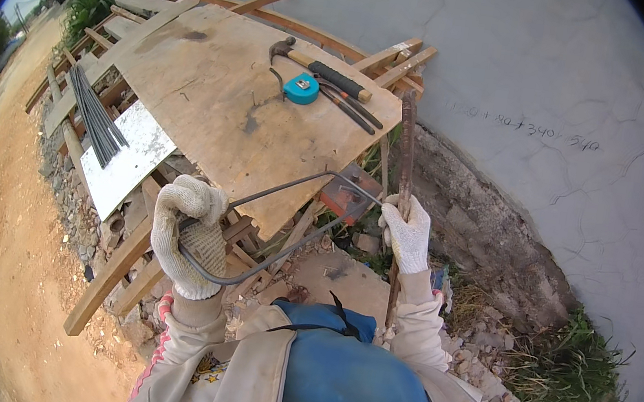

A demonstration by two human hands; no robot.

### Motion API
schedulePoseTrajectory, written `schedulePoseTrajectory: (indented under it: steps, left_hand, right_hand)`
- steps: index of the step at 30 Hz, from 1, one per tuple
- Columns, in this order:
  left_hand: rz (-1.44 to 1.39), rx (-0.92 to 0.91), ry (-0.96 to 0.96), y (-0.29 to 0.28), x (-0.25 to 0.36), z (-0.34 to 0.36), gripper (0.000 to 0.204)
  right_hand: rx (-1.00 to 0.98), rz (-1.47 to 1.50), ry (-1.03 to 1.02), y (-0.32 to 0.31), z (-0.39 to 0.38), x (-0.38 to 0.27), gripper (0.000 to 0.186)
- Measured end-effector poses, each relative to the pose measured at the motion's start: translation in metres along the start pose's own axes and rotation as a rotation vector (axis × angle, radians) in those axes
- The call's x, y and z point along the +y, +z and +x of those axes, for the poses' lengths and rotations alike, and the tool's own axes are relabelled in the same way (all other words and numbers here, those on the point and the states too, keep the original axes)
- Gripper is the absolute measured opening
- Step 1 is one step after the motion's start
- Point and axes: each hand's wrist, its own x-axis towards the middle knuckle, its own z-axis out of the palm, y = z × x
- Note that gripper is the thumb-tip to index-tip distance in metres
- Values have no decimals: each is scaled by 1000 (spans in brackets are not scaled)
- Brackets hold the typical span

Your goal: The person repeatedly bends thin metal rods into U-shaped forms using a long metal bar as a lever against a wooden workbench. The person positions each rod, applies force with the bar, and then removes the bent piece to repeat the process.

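My gloved left hand (pixel 185 235) is closed round a thin grey steel rod (pixel 278 190) bent into an open rectangular loop, held level at the near edge of a plywood board (pixel 212 103). The loop's far part lies over a rusty metal plate fixture (pixel 350 188) at the board's right corner. My gloved right hand (pixel 408 234) is closed on a long, rusty bar (pixel 406 147) standing nearly upright beside that fixture. On the board's far right rest a hammer (pixel 328 70), a turquoise tape measure (pixel 302 88) and a long-handled pair of pincers (pixel 347 108).
Several straight steel rods (pixel 95 116) lie on a white sheet (pixel 133 166) at the left, above timber pieces (pixel 109 278) and rubble. A dirt path (pixel 9 198) runs along the left. A cracked grey wall (pixel 552 85) stands at the right, with weeds (pixel 567 392) and rubble at its foot.
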Motion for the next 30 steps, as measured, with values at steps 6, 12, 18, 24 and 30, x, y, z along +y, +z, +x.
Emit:
schedulePoseTrajectory:
  steps: [6, 12, 18, 24, 30]
  left_hand:
    - [505, 560, -386, -28, 18, -90, 36]
    - [833, 745, -632, -59, -11, -157, 31]
    - [1083, 601, -586, -77, -16, -155, 29]
    - [1157, 495, -653, -113, -21, -129, 33]
    - [1197, 482, -790, -109, -14, -132, 38]
  right_hand:
    - [-81, -12, -16, -2, 3, 26, 11]
    - [-156, -147, 58, -5, 16, 32, 15]
    - [-183, -106, -18, -6, 18, 38, 15]
    - [-231, -95, 56, -7, 17, 40, 16]
    - [-207, -114, 86, -4, 11, 28, 14]
